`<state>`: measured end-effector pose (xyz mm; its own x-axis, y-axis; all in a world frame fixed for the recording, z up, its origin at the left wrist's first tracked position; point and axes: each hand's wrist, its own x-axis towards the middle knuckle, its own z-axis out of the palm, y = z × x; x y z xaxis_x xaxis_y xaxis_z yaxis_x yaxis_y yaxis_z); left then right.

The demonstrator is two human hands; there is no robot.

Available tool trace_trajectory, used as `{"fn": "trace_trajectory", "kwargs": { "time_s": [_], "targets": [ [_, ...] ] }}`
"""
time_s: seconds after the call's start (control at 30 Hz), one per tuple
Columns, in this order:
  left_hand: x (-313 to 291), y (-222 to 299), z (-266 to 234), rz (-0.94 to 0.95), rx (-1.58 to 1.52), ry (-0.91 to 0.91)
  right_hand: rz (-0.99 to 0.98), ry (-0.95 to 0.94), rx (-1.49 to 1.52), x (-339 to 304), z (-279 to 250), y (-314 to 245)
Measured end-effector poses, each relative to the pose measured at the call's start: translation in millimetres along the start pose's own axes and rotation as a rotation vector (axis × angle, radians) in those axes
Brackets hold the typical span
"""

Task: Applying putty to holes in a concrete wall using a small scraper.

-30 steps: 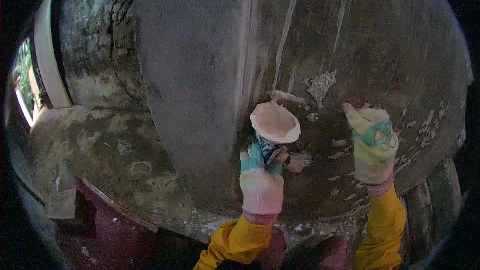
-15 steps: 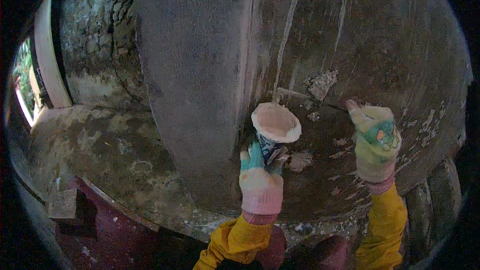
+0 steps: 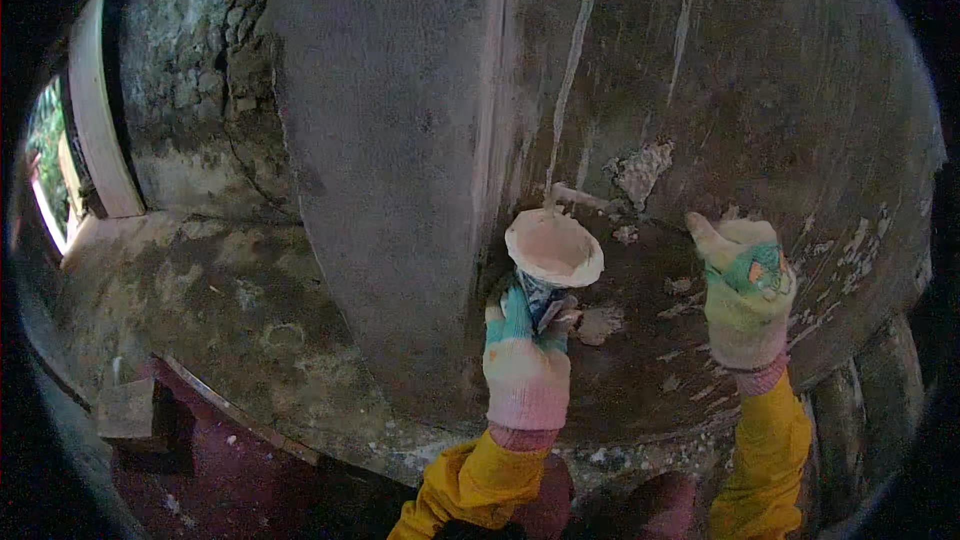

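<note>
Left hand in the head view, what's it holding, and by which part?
The left hand holds a cone-shaped container by its narrow lower part, beneath the wide pale rim.

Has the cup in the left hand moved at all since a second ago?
Yes, slightly: the cup has shifted down and to the right, judged against the rough pale patch.

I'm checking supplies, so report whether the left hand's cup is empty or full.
Apparently not empty: pale pinkish material covers the inside of the cup. Depth unclear; cannot tell if full.
</note>
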<state>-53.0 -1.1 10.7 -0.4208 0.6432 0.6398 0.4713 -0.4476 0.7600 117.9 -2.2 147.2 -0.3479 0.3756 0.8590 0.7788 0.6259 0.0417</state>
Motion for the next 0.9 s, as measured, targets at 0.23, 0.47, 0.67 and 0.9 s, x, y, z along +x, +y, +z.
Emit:
{"fn": "trace_trajectory", "kwargs": {
  "time_s": [0.23, 0.47, 0.67, 0.9],
  "targets": [
    [2, 4, 7, -0.224, -0.36, 0.02, -0.082, -0.011, -0.217, -2, -6, 3],
    [9, 14, 11, -0.444, -0.911, 0.129, -0.055, -0.088, -0.149, -7, -4, 7],
    [12, 12, 12, -0.299, -0.484, 0.17, -0.122, -0.014, -0.17, -3, 0, 6],
    [13, 11, 7, -0.108, -0.226, 0.115, -0.12, -0.012, -0.276, -5, 0, 7]
  ]
}}
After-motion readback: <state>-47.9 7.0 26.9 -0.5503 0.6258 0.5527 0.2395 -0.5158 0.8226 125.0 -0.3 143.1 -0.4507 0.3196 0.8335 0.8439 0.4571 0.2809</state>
